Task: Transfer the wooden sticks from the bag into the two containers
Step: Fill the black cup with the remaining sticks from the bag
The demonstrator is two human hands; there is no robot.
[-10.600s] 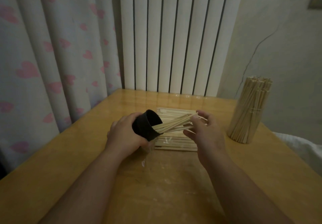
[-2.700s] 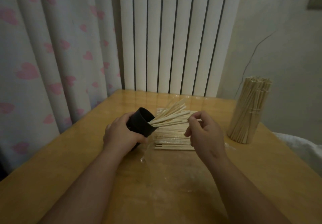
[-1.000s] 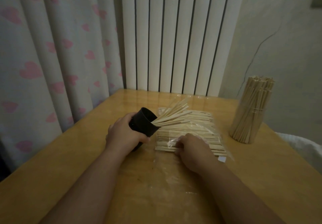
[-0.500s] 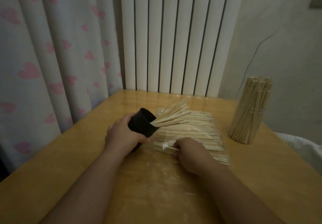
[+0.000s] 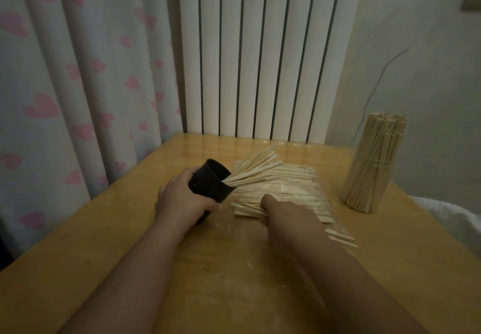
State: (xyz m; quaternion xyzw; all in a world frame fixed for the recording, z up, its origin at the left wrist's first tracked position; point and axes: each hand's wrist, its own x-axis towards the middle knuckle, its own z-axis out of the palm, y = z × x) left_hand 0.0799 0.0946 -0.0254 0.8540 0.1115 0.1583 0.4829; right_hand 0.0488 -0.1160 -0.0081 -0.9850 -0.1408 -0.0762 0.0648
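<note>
My left hand (image 5: pixel 182 199) grips a black cup (image 5: pixel 212 184), tilted with its mouth to the right. Several wooden sticks (image 5: pixel 253 169) fan out of that cup. A clear bag of sticks (image 5: pixel 289 188) lies flat on the table just right of the cup. My right hand (image 5: pixel 285 212) rests on the bag's near left end, fingers curled down onto the stick ends there. A second container (image 5: pixel 372 169), packed full of upright sticks, stands at the right.
The wooden table (image 5: pixel 125 255) ends at a radiator (image 5: pixel 260 55) behind and a heart-patterned curtain (image 5: pixel 78 86) on the left. A few sticks (image 5: pixel 341 237) stick out of the bag by my right forearm. White fabric (image 5: pixel 442 214) lies past the right edge.
My right hand has dropped from the cup's mouth to the bag and now curls over its near left end. The bag has skewed, its near sticks sliding right. The cup stays tilted.
</note>
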